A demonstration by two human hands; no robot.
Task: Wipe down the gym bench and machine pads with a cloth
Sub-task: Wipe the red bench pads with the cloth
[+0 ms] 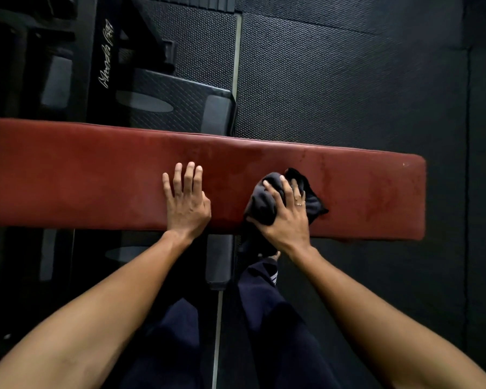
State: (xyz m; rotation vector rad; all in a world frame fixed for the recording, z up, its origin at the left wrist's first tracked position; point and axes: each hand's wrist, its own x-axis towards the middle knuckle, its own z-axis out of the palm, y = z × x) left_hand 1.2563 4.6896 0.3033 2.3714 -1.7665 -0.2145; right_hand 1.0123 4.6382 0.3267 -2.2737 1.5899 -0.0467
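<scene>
- Head view, hands: the left hand (187, 203) lies flat on the red gym bench (82, 175) near its middle. Its fingers are straight and hold nothing.
- The right hand (285, 217) is just right of it. Its fingers are spread over a bunched dark cloth (263, 204) and its thumb is hooked round the near side, so it clutches the cloth and presses it to the pad. The two hands are apart.
- Head view, task's thing: the cloth sits on the bench right of centre, with part of it hanging over the near edge.
- Progress: darker damp-looking streaks (376, 192) mark the right end of the pad, while the left half looks even and dry. I judge the bench partly done, with the left stretch still to wipe.
- The dark machine (106, 51) at the far left shows no sign of wiping, and its pads are too dim to make out. That part seems not yet begun.
- Count: one bench, one cloth, two hands, and one ring (299, 204) on the right hand.
</scene>
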